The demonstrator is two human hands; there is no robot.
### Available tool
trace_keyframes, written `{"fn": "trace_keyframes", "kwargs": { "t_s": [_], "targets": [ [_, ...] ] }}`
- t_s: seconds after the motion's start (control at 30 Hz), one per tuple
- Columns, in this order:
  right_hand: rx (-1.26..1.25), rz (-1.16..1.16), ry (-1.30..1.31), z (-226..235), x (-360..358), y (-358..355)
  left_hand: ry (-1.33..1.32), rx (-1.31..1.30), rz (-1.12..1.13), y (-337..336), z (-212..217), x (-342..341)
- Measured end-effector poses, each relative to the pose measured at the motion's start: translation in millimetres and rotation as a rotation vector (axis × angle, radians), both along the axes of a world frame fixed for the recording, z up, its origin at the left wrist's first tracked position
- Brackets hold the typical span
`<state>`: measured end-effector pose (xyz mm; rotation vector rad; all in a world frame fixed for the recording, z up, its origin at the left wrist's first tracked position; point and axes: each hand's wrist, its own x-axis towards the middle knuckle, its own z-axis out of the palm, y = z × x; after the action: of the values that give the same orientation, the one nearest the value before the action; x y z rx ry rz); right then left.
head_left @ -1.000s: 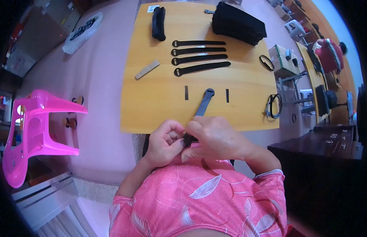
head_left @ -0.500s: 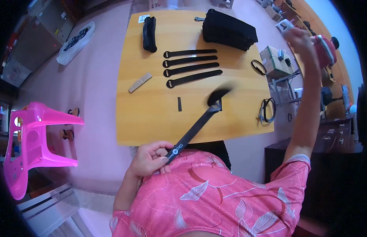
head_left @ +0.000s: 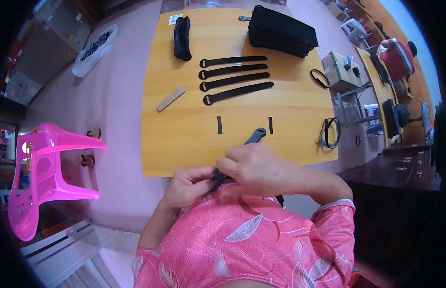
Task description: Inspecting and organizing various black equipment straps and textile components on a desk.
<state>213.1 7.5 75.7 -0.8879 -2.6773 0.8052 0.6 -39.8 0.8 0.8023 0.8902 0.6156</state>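
Note:
At the near edge of the table, my left hand (head_left: pixel 188 188) and my right hand (head_left: pixel 261 169) are close together, both closed on a black hook-and-loop strap (head_left: pixel 254 136). The strap's slotted, rounded end sticks out beyond my right hand over the wood. A dark end of it hangs below, between my fingers, and my right hand hides its middle. Farther off, several similar black straps (head_left: pixel 238 91) lie side by side, slotted ends to the left. Two short black strips (head_left: pixel 220 125) lie on the table nearest my hands.
On the wooden table (head_left: pixel 184 149) are a tan notched bar (head_left: pixel 170 99), a narrow black case (head_left: pixel 182 39), a big stack of black straps (head_left: pixel 283 32) and coiled bands (head_left: pixel 330 133). A pink stool (head_left: pixel 50 168) stands left; another person (head_left: pixel 396 61) sits far right.
My right hand has come down from the far upper right to the strap beside my left hand. The strap's slotted end has drawn nearer to me.

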Motion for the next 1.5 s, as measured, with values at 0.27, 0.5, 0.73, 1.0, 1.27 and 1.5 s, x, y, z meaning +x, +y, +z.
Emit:
{"fn": "trace_keyframes", "kwargs": {
  "t_s": [0.27,0.5,0.73,1.0,1.27,1.5],
  "targets": [
    [0.032,-0.243,0.320,-28.2,63.1,60.2,-0.068,0.138,-0.040,-6.8,2.9,-0.5],
    [0.043,-1.240,0.904,82.2,302.0,119.8,0.005,0.057,-0.115,-4.2,-17.1,-28.6],
    [-0.446,-1.086,1.125,1.6,249.2,121.4,-0.015,0.032,0.001,2.9,-29.9,-17.9],
    [-0.187,-1.511,1.093,-114.1,204.1,129.3,0.053,0.003,0.043,-1.5,-36.5,-14.2],
    [0.142,-1.578,0.047,-122.5,173.4,89.2,-0.099,-0.037,0.106,-6.2,-44.5,-22.7],
    [0.173,-1.063,-0.222,-54.4,92.3,42.0,-0.179,0.034,0.123,-6.2,-33.9,-22.5]
  ]
}}
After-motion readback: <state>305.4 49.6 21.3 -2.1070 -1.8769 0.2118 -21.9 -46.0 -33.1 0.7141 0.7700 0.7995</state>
